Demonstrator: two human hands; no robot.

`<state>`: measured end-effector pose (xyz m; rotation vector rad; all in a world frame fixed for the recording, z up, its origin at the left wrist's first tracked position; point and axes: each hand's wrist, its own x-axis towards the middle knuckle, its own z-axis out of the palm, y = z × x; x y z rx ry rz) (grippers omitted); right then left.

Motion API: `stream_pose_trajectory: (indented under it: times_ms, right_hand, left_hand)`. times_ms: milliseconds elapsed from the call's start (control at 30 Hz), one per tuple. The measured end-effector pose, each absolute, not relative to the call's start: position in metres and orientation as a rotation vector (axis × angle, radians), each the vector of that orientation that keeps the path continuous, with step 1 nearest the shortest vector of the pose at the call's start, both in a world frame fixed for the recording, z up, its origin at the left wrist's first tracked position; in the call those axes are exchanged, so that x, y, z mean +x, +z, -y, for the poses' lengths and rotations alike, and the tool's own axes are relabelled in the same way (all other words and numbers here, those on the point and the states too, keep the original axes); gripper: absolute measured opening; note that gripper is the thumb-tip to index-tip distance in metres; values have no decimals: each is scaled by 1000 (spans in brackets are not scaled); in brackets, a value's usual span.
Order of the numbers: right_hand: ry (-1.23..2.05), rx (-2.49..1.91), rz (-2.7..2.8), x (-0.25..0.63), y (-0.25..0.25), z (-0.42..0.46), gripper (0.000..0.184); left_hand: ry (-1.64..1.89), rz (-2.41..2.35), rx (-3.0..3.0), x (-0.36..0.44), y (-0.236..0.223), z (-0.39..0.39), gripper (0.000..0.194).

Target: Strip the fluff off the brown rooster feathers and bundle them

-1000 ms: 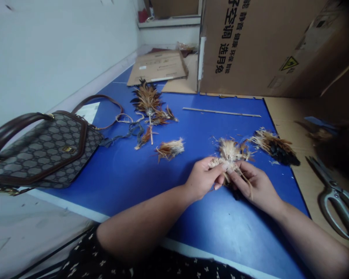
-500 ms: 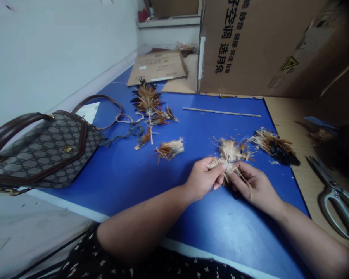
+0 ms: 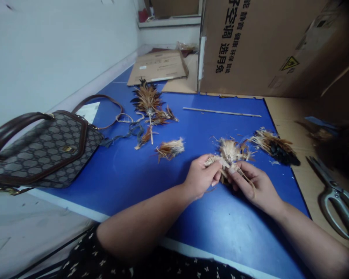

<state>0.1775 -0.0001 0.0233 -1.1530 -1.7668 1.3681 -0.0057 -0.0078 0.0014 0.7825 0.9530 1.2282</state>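
My left hand (image 3: 202, 176) is closed, thumb against fingers, on a small tuft of pale feathers (image 3: 212, 160). Close beside it, my right hand (image 3: 253, 184) pinches a bundle of feathers whose pale quill ends show between the hands; a thin strand loops over its fingers. Darker feather parts hang beneath, mostly hidden by my fingers. Just beyond the hands lies a pile of fluffy cream and brown feathers (image 3: 230, 150). To the left rests a small brown-and-white feather bunch (image 3: 170, 148); to the right, a larger bunch with black tips (image 3: 276, 147).
A feather duster (image 3: 147, 99) with a thin stick lies farther back on the blue table (image 3: 128, 166). A handbag (image 3: 46, 147) stands at left, a thin rod (image 3: 221, 112) behind. Scissors (image 3: 334, 197) lie on cardboard at right. A large carton (image 3: 264, 50) stands at the back.
My left hand has shifted slightly left with its pale feather tuft, opening a small gap from my right hand. The right hand has barely moved.
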Motion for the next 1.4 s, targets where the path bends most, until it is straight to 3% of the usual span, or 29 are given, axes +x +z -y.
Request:
stream_pose_trajectory:
  times_ms: [433, 1400]
  right_hand:
    - [1308, -1157, 1765, 177, 23, -1, 36]
    - [1350, -1131, 1746, 171, 28, 3, 39]
  left_hand:
    - [1140, -703, 727, -6, 0, 8, 38]
    - [1072, -890, 898, -7, 15, 13, 42]
